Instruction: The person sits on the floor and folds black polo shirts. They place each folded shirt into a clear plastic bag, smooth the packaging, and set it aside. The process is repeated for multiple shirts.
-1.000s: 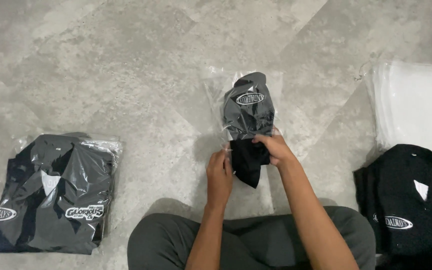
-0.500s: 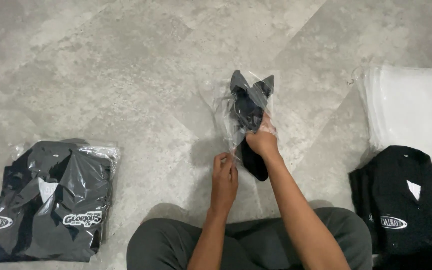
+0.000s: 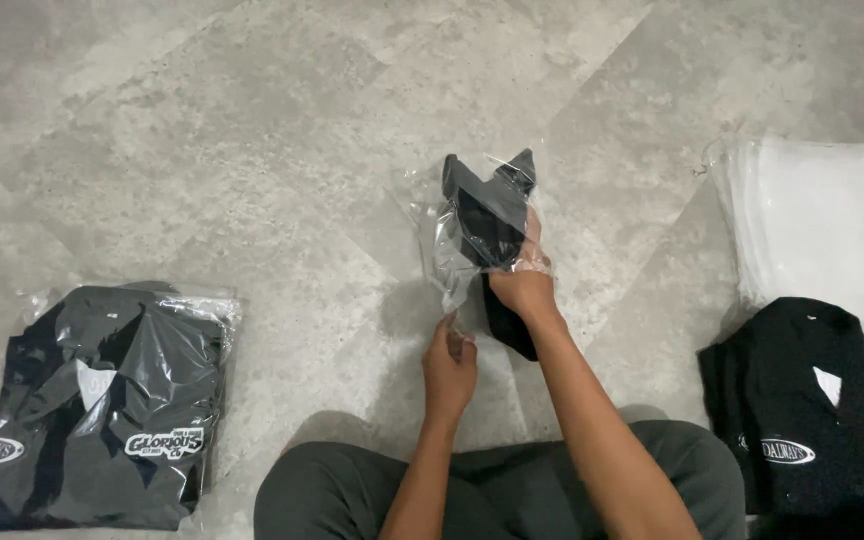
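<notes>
Over grey floor, right hand [image 3: 524,288] grips black shirt [image 3: 492,225], left hand [image 3: 449,362] pinches clear bag [image 3: 442,255].

The left hand [image 3: 449,365] is reaching forward with its fingers pinched together, forearm rising from the lap. The right hand [image 3: 524,285] is stretching farther ahead and higher, fingers closed in a grip, wrist bent and forearm angling in from the right
</notes>
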